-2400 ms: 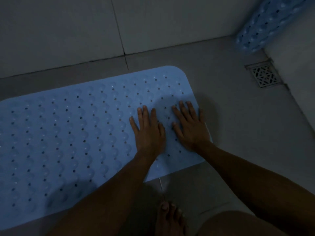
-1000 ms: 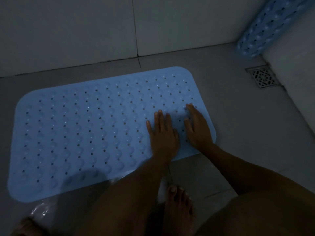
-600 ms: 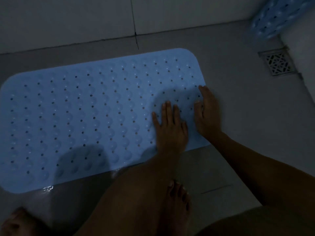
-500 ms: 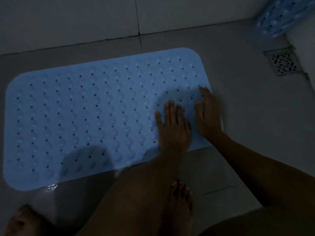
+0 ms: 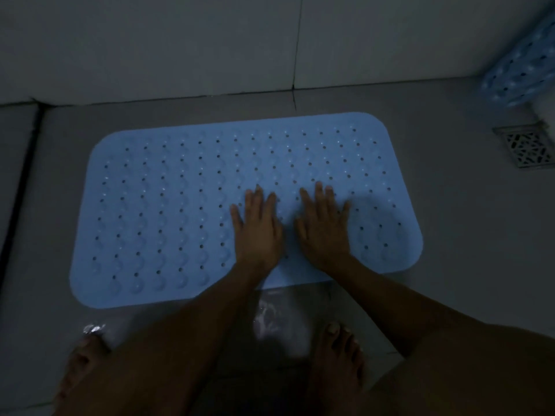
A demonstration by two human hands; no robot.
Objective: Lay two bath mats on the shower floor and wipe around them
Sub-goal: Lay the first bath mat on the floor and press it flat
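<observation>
A light blue bath mat (image 5: 168, 211) with rows of bumps and small holes lies flat on the grey shower floor (image 5: 450, 235). My left hand (image 5: 256, 232) and my right hand (image 5: 326, 228) press on it side by side, palms down with straight fingers, a little right of its middle near the front edge. A second blue mat (image 5: 522, 76) leans against the wall in the far right corner, partly cut off by the frame.
A square metal floor drain (image 5: 528, 147) sits at the right below the leaning mat. A tiled wall (image 5: 180, 46) runs along the back. My bare feet (image 5: 336, 361) stand on wet floor in front of the mat. A dark gap (image 5: 21, 187) runs down the left.
Both hands have slid left from the mat's right end toward its middle, still flat. My right hand, earlier edge-on by the mat's edge, now lies palm down. The view has shifted left.
</observation>
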